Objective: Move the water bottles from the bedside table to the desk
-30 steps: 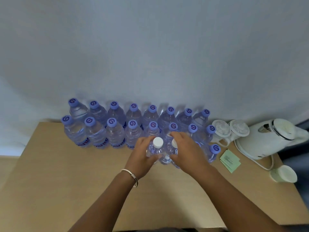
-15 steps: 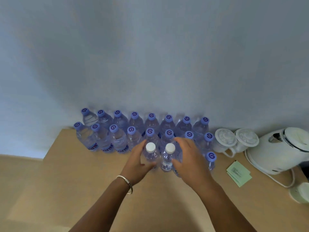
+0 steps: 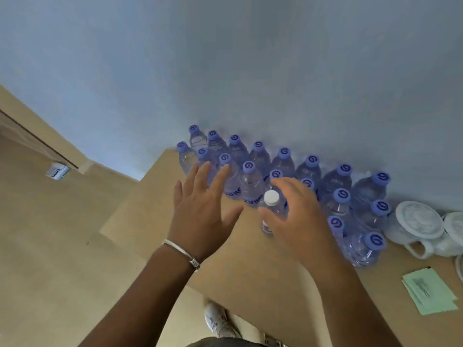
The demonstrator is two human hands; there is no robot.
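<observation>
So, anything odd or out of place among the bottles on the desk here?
Only one thing: the white-capped bottle by the right hand stands in front of rows of purple-capped bottles. All visible bottles stand upright; no spill shows.

A clear water bottle (image 3: 270,211) with white cap stands upright on the desk (image 3: 240,271), just before the blue-capped bottles (image 3: 310,169).
</observation>
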